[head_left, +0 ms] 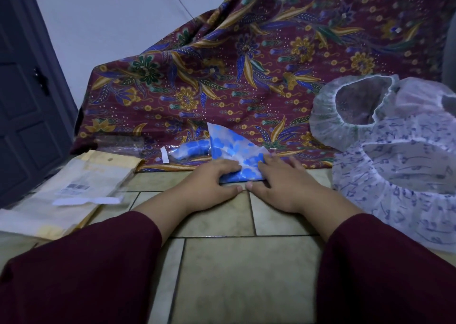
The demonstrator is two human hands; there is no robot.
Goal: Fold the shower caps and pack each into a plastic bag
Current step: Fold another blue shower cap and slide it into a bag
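The blue-dotted shower cap (237, 160) is pressed flat between left hand (217, 178) and right hand (278, 178), both fingers-straight; its unfolded flap rises beyond them.

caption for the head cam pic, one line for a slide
Both hands, left hand and right hand, press a blue-spotted shower cap flat on the tiled floor.

On the floor (246, 262) a folded shower cap (237, 155) lies in the middle, the left hand (217, 179) on its left edge and the right hand (281, 183) on its right edge; behind it lies a bagged cap (190, 149), on the hem of a draped cloth (246, 64) that rises at the back. A stack of plastic bags (74, 188) lies to the left; a heap of unfolded caps (394, 155) sits to the right; a door (27, 96) stands far left.
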